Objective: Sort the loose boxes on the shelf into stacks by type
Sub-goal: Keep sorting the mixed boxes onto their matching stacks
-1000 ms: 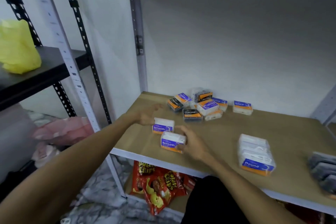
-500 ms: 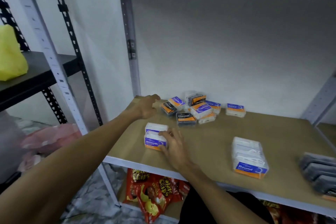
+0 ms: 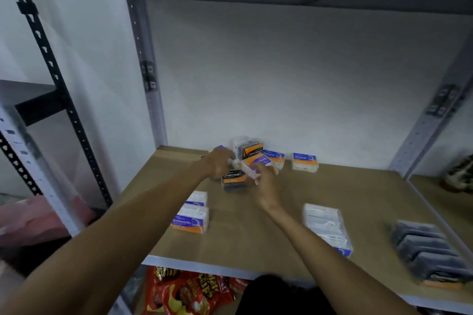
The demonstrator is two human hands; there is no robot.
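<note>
A pile of loose boxes (image 3: 256, 158) lies at the back of the wooden shelf (image 3: 281, 250). My left hand (image 3: 219, 163) curls over the pile's left side, where a purple-labelled box (image 3: 220, 147) peeks out above it; its grip is hidden. My right hand (image 3: 265, 186) pinches a white Smooth box (image 3: 257, 161) in the pile's middle. A Charcoal box (image 3: 234, 179) lies between the hands. Two Smooth boxes (image 3: 190, 218) sit together at front left. A Round stack (image 3: 325, 225) stands front centre-right, and a dark stack (image 3: 430, 253) at far right.
Two Round boxes (image 3: 305, 161) lie right of the pile, against the white back wall. Grey metal uprights (image 3: 148, 79) frame the shelf and another shelf board runs overhead. Red snack bags (image 3: 184, 291) lie on the shelf below.
My right hand left the two Smooth boxes at front left and reached back into the pile, onto a Smooth box. My left hand moved right, over the pile. The view shifted.
</note>
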